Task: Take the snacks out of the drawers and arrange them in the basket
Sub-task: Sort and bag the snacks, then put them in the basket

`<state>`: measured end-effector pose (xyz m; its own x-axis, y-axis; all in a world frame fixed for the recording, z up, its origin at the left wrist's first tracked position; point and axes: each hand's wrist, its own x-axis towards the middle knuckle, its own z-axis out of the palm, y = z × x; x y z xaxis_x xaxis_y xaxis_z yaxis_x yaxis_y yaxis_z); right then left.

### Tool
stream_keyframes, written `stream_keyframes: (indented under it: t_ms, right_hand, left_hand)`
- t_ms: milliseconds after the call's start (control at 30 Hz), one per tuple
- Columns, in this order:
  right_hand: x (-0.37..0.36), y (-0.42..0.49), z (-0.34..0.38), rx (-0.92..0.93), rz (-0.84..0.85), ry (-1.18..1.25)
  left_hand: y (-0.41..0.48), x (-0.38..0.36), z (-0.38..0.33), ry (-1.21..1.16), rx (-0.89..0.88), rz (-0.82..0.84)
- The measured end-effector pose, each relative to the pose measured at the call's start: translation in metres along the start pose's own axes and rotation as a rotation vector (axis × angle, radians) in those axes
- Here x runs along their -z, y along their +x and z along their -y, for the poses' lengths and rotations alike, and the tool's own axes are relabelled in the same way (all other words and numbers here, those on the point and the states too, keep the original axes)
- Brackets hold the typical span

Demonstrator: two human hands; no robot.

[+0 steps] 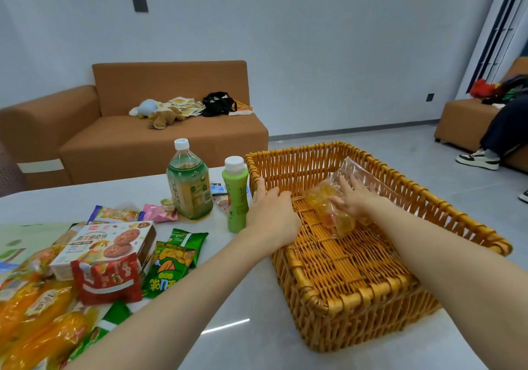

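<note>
Orange snack packets (pixel 34 312) crowd the desk's (pixel 243 341) near left corner, with a cookie box (pixel 105 244), a tea bottle (pixel 190 181) and a green bottle (pixel 235 195) behind them. The wicker basket (pixel 357 298) sits at the right edge. The left hand (pixel 271 215) curls its fingers over the basket's left rim. The right hand (pixel 354 198), fingers spread, presses a clear bag of yellow sweets (pixel 334 215) onto the basket's floor, in its far half.

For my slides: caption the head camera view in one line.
Right hand lays a clear bag of orange snacks in the wicker basket; left hand grips its rim.
</note>
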<state>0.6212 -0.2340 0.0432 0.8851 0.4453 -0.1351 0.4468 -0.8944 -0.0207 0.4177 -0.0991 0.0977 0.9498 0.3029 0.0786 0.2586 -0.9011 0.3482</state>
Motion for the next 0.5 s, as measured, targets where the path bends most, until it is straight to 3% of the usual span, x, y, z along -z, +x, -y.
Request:
stream_keyframes:
  t_ms: [100,233,500]
  right_hand:
    - [0.0,0.003,0.001,-0.015,0.052,0.122]
    - [0.0,-0.005,0.008,-0.003,-0.004,0.142]
    - [0.026,-0.044,0.062,0.124,-0.29,-0.029]
  left_hand:
    - [-0.001,0.0,0.001,-0.012,-0.001,0.008]
    - [-0.003,0.0,0.001,-0.016,-0.005,0.002]
    - [-0.009,-0.002,0.0,-0.105,0.007,-0.095]
